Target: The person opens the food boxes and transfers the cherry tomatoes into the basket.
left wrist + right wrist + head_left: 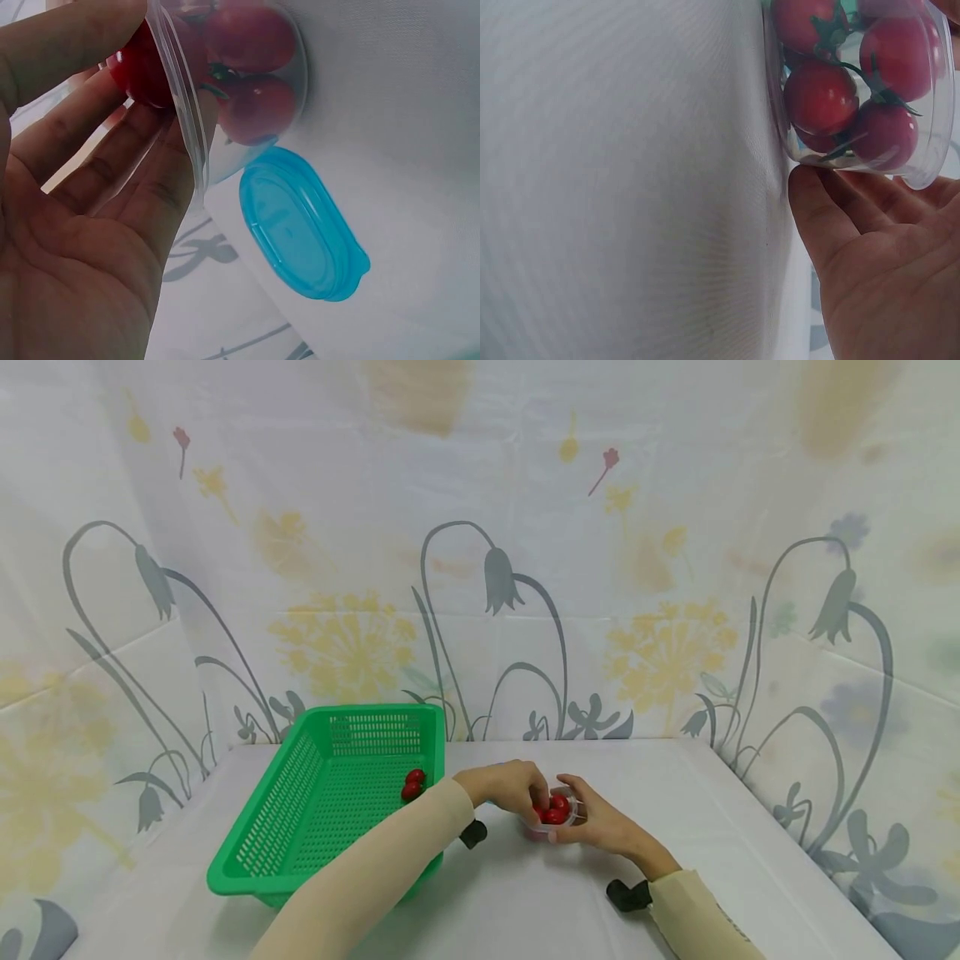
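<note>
While between left fingers (71, 126), tomato (145, 73).

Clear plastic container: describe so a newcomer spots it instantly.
On the white table, start at the green basket and look right, to the left hand and right hand. Between them is the clear plastic container, holding red cherry tomatoes. Its transparent wall sets it apart from the basket's green, slotted sides.
</note>
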A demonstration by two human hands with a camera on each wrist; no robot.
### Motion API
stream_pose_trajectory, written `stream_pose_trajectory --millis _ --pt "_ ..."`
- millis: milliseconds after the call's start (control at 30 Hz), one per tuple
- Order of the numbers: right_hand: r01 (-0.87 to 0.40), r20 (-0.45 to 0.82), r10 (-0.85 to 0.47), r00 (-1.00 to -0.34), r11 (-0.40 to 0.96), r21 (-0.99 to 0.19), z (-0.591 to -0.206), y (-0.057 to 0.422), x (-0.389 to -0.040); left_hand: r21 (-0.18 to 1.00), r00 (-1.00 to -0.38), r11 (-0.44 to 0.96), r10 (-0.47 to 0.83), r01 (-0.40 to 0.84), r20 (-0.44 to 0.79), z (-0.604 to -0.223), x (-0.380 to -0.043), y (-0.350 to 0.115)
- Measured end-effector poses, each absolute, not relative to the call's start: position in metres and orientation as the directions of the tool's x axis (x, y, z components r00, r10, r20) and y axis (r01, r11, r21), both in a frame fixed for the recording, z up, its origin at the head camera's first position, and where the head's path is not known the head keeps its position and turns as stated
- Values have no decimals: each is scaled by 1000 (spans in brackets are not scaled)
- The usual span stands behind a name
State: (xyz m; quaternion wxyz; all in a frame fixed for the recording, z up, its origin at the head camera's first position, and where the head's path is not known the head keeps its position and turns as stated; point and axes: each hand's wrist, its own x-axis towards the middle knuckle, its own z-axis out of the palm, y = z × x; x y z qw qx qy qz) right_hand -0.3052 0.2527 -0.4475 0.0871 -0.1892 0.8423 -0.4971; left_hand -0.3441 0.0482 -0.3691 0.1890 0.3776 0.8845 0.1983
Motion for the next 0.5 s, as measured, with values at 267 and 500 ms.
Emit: stream_pose_trajectory --millis 267,500 --pt "-222 31 -396 -918 447 -866 -446 252 -304 508 -660 642 730 574 -178 -369 -343 47" --pt "-223 32 -393 -919 452 -864 -447 253 -304 504 -654 629 740 592 -157 -367 -342 45"
